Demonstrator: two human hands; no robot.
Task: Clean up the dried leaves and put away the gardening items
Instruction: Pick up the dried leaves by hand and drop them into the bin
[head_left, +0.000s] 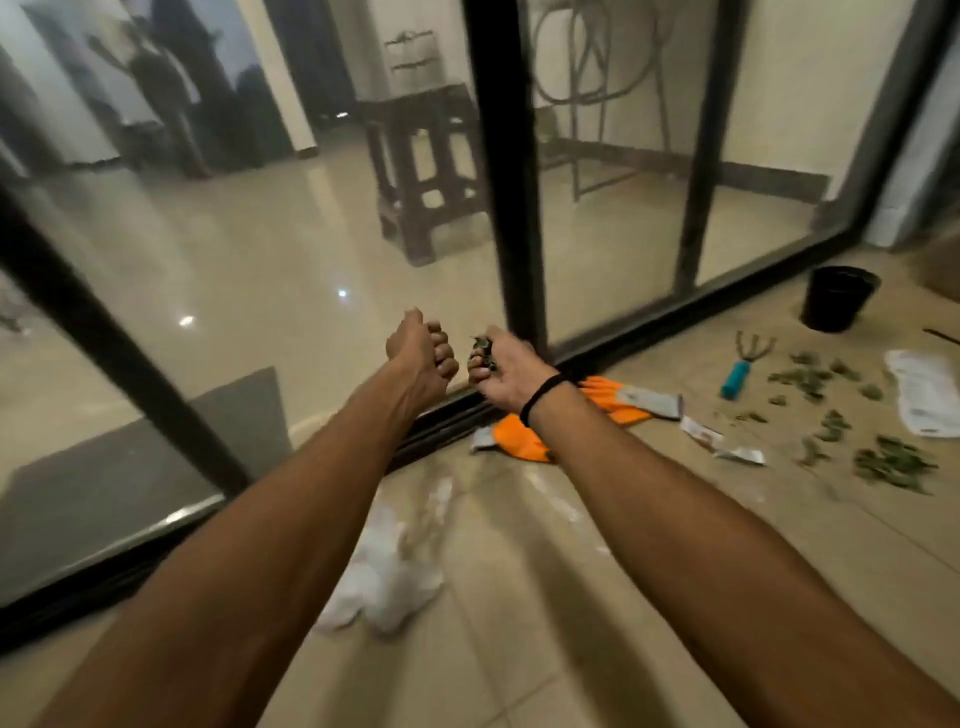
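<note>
Here, left hand (421, 353) fisted; right hand (506, 371) clutches leaves (480, 344) above tiled floor (571, 597).

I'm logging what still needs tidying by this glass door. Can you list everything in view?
dried leaves: scattered clumps, green-brown, floor at right
hand rake: one, teal handle, left of the leaves
pot: one, black, far right by the door track
gloves: two, orange and grey, under the right wrist
packets: two, whitish, right of the gloves
paper sheet: one, white, right edge
plastic bag: one, white, between the forearms
stool: one, dark brown, behind the glass
left hand: fingers curled, nothing visible in it
right hand: grips a leaf clump
</note>
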